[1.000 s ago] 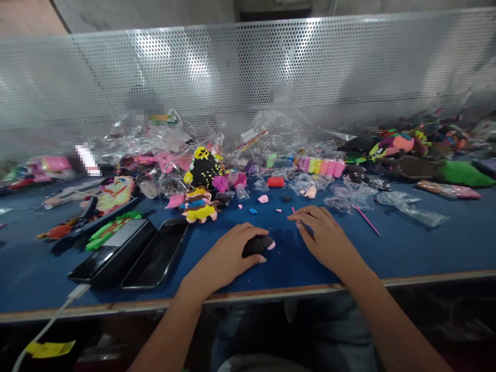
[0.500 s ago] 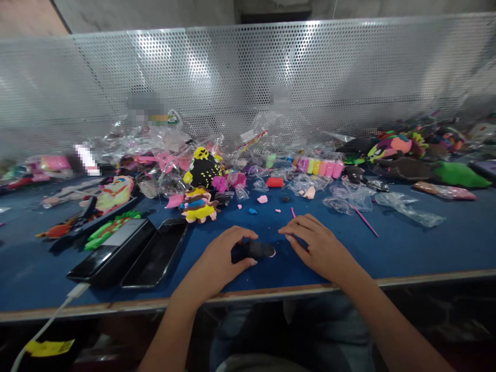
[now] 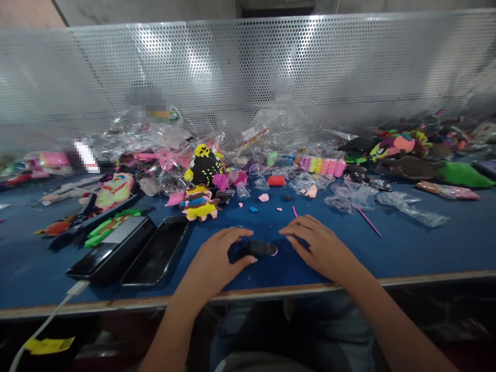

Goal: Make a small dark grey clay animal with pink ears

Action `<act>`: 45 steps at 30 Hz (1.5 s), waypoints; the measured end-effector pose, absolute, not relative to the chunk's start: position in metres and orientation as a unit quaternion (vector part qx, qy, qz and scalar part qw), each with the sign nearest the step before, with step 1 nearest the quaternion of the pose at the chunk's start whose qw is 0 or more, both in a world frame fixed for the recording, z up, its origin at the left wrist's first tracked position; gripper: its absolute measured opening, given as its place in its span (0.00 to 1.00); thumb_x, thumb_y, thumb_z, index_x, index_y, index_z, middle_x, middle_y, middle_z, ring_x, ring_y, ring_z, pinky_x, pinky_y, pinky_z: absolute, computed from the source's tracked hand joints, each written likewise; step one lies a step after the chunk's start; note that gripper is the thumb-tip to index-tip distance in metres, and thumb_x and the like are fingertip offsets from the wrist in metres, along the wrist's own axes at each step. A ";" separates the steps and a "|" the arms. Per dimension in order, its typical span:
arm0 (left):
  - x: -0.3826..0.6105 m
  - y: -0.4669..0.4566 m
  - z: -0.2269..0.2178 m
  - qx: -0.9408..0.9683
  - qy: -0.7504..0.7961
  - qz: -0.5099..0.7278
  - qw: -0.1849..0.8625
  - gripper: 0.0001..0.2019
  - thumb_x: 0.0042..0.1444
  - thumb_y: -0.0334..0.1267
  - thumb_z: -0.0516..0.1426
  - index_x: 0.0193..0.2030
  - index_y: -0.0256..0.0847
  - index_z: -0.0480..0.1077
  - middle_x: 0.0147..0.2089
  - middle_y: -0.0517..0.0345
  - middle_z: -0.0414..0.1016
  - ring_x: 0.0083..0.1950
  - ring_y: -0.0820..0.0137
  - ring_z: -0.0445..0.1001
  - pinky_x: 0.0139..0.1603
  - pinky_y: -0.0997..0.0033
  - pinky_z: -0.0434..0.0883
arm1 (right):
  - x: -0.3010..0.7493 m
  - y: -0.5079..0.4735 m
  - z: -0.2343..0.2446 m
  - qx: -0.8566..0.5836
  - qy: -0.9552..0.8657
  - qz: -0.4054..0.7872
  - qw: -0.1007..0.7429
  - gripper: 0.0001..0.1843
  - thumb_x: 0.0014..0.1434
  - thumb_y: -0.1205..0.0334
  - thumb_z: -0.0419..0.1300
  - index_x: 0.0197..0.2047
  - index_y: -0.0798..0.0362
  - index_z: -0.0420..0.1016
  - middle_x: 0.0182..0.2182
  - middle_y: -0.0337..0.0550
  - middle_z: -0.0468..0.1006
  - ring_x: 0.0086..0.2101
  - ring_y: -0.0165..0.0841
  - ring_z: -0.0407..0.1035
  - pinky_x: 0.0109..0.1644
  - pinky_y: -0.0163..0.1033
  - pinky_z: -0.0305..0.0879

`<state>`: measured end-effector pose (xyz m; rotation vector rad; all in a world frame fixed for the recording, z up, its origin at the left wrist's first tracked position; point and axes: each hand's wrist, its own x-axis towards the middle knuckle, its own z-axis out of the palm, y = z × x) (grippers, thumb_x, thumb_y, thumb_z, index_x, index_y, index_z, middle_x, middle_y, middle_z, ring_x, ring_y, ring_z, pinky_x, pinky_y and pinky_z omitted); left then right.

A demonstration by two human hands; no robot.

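A black clay piece (image 3: 265,248) lies low over the blue tabletop, with a thin pink rim at its right end. My left hand (image 3: 217,258) curls around its left part, thumb along the near side and fingers on the far side. The part inside the palm is hidden. Just to the right is my right hand (image 3: 320,248), its thumb and index fingertips drawn close together, apart from the clay. Anything between them is too small to make out. Behind its knuckles shows the tip of a pink stick (image 3: 295,211); whether the hand touches it is unclear.
Small lumps of pink clay (image 3: 264,197) and blue clay (image 3: 253,209) lie beyond my hands, near a red block (image 3: 276,181). Another pink tool (image 3: 368,221) is on the right. A black phone (image 3: 157,253) lies left. Clay figures and plastic bags line the perforated metal panel (image 3: 240,62).
The view has shifted slightly. My left hand and the black clay piece keep nearly the same pose, and my right hand has hardly moved.
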<state>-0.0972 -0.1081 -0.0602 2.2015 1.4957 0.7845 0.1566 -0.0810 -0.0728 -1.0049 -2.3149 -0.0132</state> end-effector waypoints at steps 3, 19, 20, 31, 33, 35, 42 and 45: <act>-0.095 -0.107 -0.060 0.787 0.536 0.262 0.159 0.16 0.54 0.40 0.64 0.50 0.48 0.75 0.50 0.56 0.79 0.53 0.58 0.74 0.58 0.54 0.68 | 0.157 -0.082 -0.072 -0.378 -0.876 0.010 0.299 0.12 0.67 0.68 0.52 0.47 0.51 0.76 0.42 0.47 0.78 0.44 0.38 0.73 0.55 0.51 0.70; -0.076 -0.140 -0.052 0.678 0.433 0.542 0.245 0.09 0.55 0.37 0.64 0.43 0.41 0.75 0.40 0.55 0.78 0.39 0.70 0.75 0.42 0.74 0.73 | 0.108 -0.119 -0.059 -0.298 -0.825 0.057 0.478 0.18 0.62 0.64 0.62 0.54 0.50 0.69 0.44 0.46 0.76 0.44 0.36 0.70 0.47 0.42 0.70; -0.074 -0.143 -0.051 0.665 0.433 0.550 0.260 0.10 0.55 0.38 0.64 0.43 0.41 0.75 0.40 0.56 0.78 0.40 0.70 0.75 0.42 0.74 0.73 | 0.108 -0.121 -0.058 -0.291 -0.820 0.051 0.490 0.17 0.61 0.65 0.62 0.54 0.51 0.69 0.44 0.46 0.76 0.44 0.36 0.70 0.47 0.42 0.70; -0.052 -0.166 -0.044 0.585 0.462 0.544 0.384 0.10 0.54 0.40 0.64 0.41 0.41 0.74 0.37 0.58 0.76 0.39 0.71 0.75 0.40 0.78 0.73 | 0.106 -0.132 -0.052 -0.260 -0.824 -0.040 0.503 0.15 0.63 0.66 0.58 0.54 0.55 0.70 0.46 0.50 0.72 0.44 0.40 0.66 0.47 0.47 0.66; -0.048 -0.167 -0.045 0.571 0.460 0.549 0.402 0.10 0.54 0.41 0.64 0.42 0.41 0.75 0.38 0.57 0.76 0.39 0.70 0.74 0.40 0.78 0.73 | 0.105 -0.131 -0.053 -0.255 -0.814 -0.069 0.518 0.13 0.64 0.65 0.57 0.52 0.56 0.71 0.47 0.51 0.71 0.45 0.41 0.66 0.47 0.48 0.65; -0.046 -0.167 -0.046 0.556 0.458 0.545 0.429 0.11 0.54 0.42 0.65 0.43 0.41 0.76 0.38 0.56 0.76 0.40 0.69 0.74 0.38 0.79 0.72 | 0.106 -0.130 -0.053 -0.252 -0.808 -0.089 0.525 0.12 0.64 0.65 0.57 0.50 0.56 0.73 0.47 0.52 0.70 0.45 0.41 0.66 0.47 0.49 0.65; -0.046 -0.170 -0.049 0.522 0.468 0.544 0.461 0.14 0.51 0.45 0.66 0.42 0.41 0.79 0.35 0.54 0.75 0.37 0.69 0.73 0.33 0.79 0.71 | 0.110 -0.128 -0.051 -0.234 -0.809 -0.092 0.531 0.12 0.62 0.67 0.59 0.49 0.55 0.74 0.49 0.52 0.70 0.46 0.41 0.66 0.48 0.49 0.65; -0.045 -0.170 -0.051 0.502 0.465 0.566 0.460 0.16 0.51 0.47 0.66 0.43 0.40 0.79 0.37 0.53 0.77 0.38 0.67 0.74 0.33 0.78 0.72 | 0.110 -0.129 -0.049 -0.236 -0.811 -0.089 0.528 0.13 0.61 0.67 0.62 0.50 0.55 0.74 0.47 0.51 0.71 0.46 0.41 0.67 0.48 0.48 0.66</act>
